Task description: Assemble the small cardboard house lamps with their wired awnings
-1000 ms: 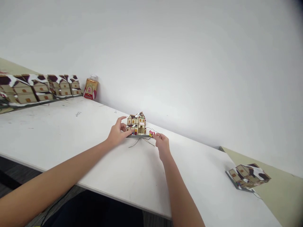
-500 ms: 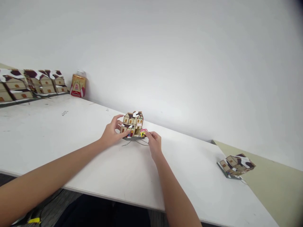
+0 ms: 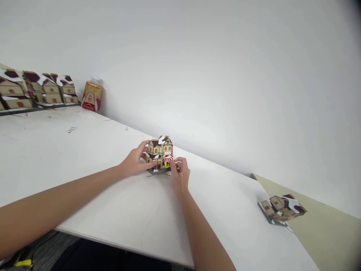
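Note:
A small model house (image 3: pixel 160 150) with a snow-patched roof and lit-looking windows stands on the white table, in front of me. My left hand (image 3: pixel 137 160) grips it from the left, thumb across the front and fingers behind. A small stall piece with a red-and-white striped awning (image 3: pixel 168 160) and yellow base is pinched in my right hand (image 3: pixel 180 173). It sits against the right part of the house front; whether it is fixed there I cannot tell. Dark thin wires stick out below the house base.
Several similar model houses (image 3: pixel 50 90) line the far left of the white table (image 3: pixel 135 210). Beside them a gold-and-red bottle (image 3: pixel 92 94) stands by the wall. Another model house (image 3: pixel 282 209) stands at the right table edge.
My right hand has brought the striped-awning stall leftward against the house front. The house has turned slightly, still in my left hand. The camera view has shifted a little.

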{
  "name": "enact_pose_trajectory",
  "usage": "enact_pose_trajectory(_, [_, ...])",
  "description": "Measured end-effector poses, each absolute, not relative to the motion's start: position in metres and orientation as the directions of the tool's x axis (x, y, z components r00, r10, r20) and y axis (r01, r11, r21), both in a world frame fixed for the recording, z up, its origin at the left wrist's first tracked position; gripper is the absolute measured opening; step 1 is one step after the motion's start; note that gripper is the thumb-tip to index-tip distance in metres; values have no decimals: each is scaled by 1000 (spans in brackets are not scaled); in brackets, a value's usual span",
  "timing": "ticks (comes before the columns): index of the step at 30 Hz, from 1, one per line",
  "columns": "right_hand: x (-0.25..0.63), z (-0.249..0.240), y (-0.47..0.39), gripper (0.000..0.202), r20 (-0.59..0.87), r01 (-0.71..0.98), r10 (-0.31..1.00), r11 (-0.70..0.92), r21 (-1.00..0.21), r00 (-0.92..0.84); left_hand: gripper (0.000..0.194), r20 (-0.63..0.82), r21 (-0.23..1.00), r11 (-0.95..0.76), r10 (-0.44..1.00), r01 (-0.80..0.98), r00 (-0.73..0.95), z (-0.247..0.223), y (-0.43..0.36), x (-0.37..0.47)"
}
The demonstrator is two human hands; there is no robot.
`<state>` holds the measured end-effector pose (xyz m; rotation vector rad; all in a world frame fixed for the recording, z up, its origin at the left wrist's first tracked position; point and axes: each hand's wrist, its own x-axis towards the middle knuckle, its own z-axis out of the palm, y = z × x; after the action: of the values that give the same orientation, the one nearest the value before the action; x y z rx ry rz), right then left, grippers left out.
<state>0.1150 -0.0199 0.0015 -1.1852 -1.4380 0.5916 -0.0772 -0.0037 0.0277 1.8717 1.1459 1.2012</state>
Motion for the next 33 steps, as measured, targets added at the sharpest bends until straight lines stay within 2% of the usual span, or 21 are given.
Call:
enact_pose_trajectory(4, [115,1,-20,21,532,541,845,420,-728,60,75,364,839,-432,897,331,249,26,-1,-78])
enact_pose_trajectory(10, [114,2,-18,23,551,650,829,365,-667,100,77,337,835,-430,893,345,299,26,3,-81])
enact_pose_trajectory(13, [116,1,-18,25,557,665,820,342,-664,134,77,310,837,-413,899,359,309,28,3,-81])
enact_pose_trajectory(19, [117,1,-17,25,598,633,790,395,-666,136,76,277,855,-351,931,382,237,28,4,-77])
enact_pose_trajectory(23, [116,3,-18,21,580,605,806,403,-686,121,74,273,914,-327,934,242,229,26,5,-75])
enact_pose_trajectory(27, [116,4,-19,20,609,614,788,438,-657,89,74,222,961,-252,948,113,226,27,3,-73])
enact_pose_trajectory(33, [116,1,-17,28,615,577,778,445,-685,130,73,205,974,-222,955,54,214,28,2,-72])
